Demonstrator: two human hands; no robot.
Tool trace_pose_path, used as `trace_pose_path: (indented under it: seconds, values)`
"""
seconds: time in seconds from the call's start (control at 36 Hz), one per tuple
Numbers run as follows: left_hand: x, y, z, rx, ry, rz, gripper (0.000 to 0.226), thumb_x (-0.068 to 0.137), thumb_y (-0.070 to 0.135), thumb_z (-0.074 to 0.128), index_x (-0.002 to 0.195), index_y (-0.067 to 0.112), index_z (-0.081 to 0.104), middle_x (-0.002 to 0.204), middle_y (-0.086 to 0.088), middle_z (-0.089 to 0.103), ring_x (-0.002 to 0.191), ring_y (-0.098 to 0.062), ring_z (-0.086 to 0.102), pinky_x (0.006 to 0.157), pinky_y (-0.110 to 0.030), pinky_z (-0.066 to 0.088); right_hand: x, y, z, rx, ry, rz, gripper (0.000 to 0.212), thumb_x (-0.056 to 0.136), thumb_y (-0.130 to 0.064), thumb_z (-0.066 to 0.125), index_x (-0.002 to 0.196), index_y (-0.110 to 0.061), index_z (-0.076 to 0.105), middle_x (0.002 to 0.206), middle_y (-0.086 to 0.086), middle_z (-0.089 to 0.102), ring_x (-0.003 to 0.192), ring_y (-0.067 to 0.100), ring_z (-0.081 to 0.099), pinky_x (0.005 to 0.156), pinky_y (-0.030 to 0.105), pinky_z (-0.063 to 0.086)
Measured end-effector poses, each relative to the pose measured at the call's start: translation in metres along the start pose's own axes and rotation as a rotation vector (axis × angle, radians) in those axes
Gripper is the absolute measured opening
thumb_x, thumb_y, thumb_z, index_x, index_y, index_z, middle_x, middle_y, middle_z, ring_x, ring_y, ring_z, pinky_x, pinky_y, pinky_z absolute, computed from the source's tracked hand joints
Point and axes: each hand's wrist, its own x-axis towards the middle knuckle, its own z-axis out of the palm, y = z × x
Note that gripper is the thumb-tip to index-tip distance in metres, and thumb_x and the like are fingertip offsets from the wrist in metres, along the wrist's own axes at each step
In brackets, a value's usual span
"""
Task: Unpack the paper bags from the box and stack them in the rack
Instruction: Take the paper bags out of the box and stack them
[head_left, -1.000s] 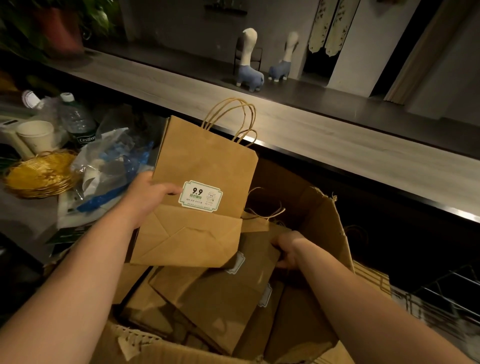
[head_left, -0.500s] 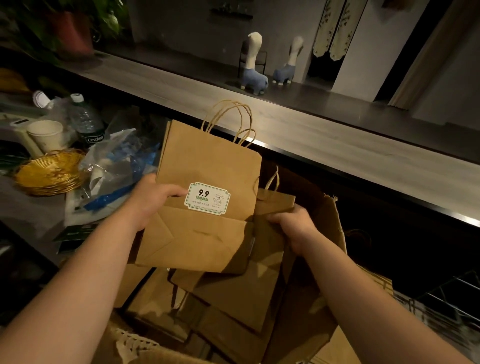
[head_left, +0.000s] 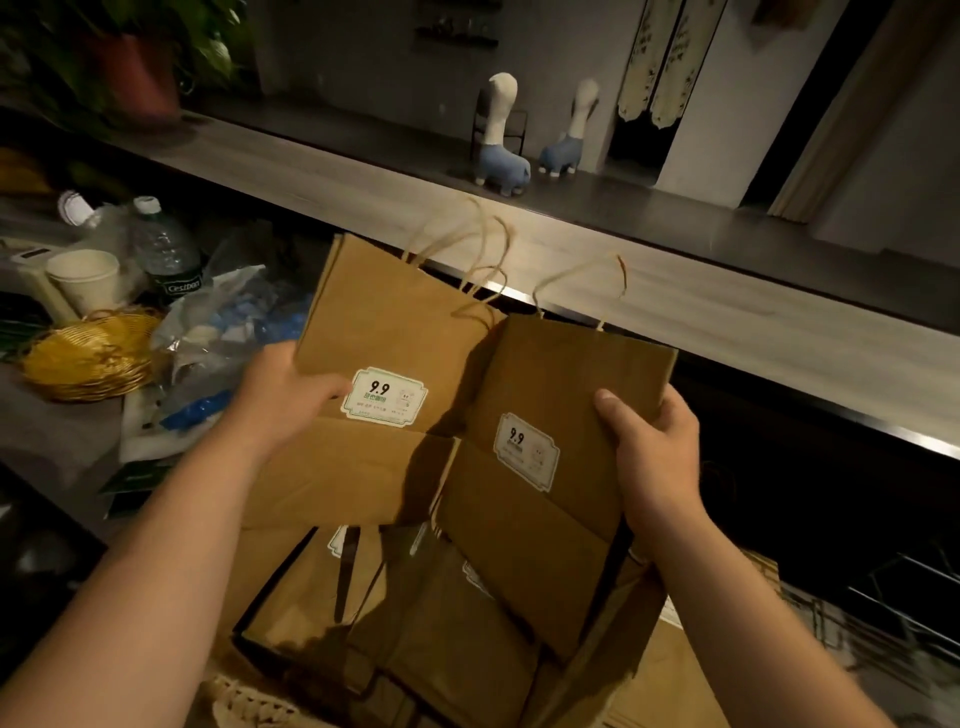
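My left hand (head_left: 283, 397) grips one folded bag (head_left: 384, 332), my right hand (head_left: 657, 457) grips another bag (head_left: 561, 384), both lifted above the box (head_left: 654, 675). More bags (head_left: 441, 623) wait inside (plenty left). The rack (head_left: 893, 613) sits at four o'clock.

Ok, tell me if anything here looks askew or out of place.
Only small things. The right bag is held tilted, overlapping the left bag. The bags in the box lie jumbled at mixed angles. On the left, a bottle sits among crumpled plastic.
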Motion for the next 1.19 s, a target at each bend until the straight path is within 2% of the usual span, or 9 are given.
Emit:
trace_pose_path:
  seconds: [0.33,0.53,0.64,0.72,0.78,0.81,0.86,0.97,1.19]
  values:
    - [-0.010,0.005,0.005,-0.151,-0.111,-0.060,0.012,0.088,0.004,0.055,0.085,0.009,0.065,0.077,-0.008,0.072,0.082,-0.030,0.069,0.078,-0.044,0.053,0.006,-0.023,0.009,0.191,-0.156,0.040,0.016,0.090,-0.018,0.065,0.104,-0.024,0.060,0.096,0.004,0.071,0.083,0.022,0.071,0.065,0.038,0.058]
    - [-0.014,0.004,0.000,-0.378,-0.137,-0.059,0.013,0.092,0.009,0.047,0.084,0.012,0.058,0.061,0.003,0.065,0.069,-0.021,0.063,0.068,-0.037,0.048,0.018,-0.009,0.029,0.182,-0.095,0.047,0.035,0.092,-0.023,0.065,0.125,-0.026,0.054,0.114,-0.001,0.066,0.101,0.020,0.067,0.082,0.042,0.059]
    - [-0.019,0.010,0.002,-0.439,-0.154,-0.020,0.019,0.083,0.022,0.048,0.067,0.013,0.051,0.055,0.003,0.058,0.054,-0.013,0.058,0.062,-0.032,0.045,0.021,-0.002,0.040,0.201,-0.077,0.065,0.031,0.093,-0.024,0.063,0.118,-0.037,0.051,0.115,-0.004,0.064,0.103,0.019,0.065,0.083,0.044,0.059]
    - [-0.024,0.009,0.009,-0.444,-0.255,-0.003,0.039,0.088,0.047,0.041,0.070,0.018,0.061,0.069,-0.004,0.065,0.067,-0.020,0.063,0.072,-0.038,0.047,0.022,0.000,0.043,0.165,-0.034,0.041,0.028,0.094,-0.026,0.062,0.114,-0.040,0.048,0.113,-0.008,0.062,0.102,0.015,0.064,0.079,0.038,0.058]
    - [-0.028,0.010,0.022,-0.413,-0.270,0.019,0.050,0.093,0.064,0.033,0.095,0.028,0.067,0.097,-0.001,0.070,0.092,-0.014,0.066,0.089,-0.036,0.050,0.024,0.001,0.041,0.105,0.013,0.010,0.030,0.094,-0.027,0.062,0.118,-0.036,0.048,0.116,-0.008,0.061,0.103,0.013,0.062,0.081,0.035,0.056]
    - [-0.032,0.012,0.029,-0.392,-0.234,0.043,0.043,0.095,0.063,0.033,0.101,0.033,0.062,0.103,0.007,0.066,0.093,0.002,0.062,0.092,-0.022,0.048,0.024,0.002,0.039,0.075,0.033,-0.003,0.032,0.094,-0.028,0.062,0.121,-0.034,0.048,0.118,-0.007,0.060,0.105,0.013,0.061,0.083,0.035,0.055]
    - [-0.038,0.017,0.037,-0.279,-0.234,0.055,0.013,0.099,0.040,0.040,0.092,0.037,0.050,0.089,0.022,0.055,0.071,0.024,0.052,0.069,0.000,0.044,0.025,0.004,0.035,0.034,0.063,-0.026,0.036,0.093,-0.028,0.062,0.125,-0.031,0.045,0.121,-0.006,0.058,0.107,0.013,0.059,0.080,0.030,0.053]
    - [-0.028,0.006,0.037,-0.093,-0.419,0.018,0.026,0.084,0.022,0.071,0.102,0.037,0.060,0.100,0.015,0.070,0.096,0.000,0.064,0.085,-0.026,0.053,0.025,0.003,0.023,0.014,0.039,-0.049,0.048,0.091,-0.025,0.067,0.123,-0.038,0.034,0.117,-0.006,0.055,0.100,0.011,0.060,0.077,0.030,0.054]
    - [-0.011,-0.036,0.047,0.176,-0.613,-0.184,0.051,0.080,0.008,0.075,0.125,0.019,0.053,0.113,0.004,0.065,0.108,-0.014,0.060,0.097,-0.029,0.046,0.018,0.012,-0.010,-0.104,-0.245,-0.031,0.034,0.086,-0.019,0.071,0.113,-0.035,0.056,0.110,-0.009,0.067,0.100,0.009,0.066,0.076,0.020,0.056]
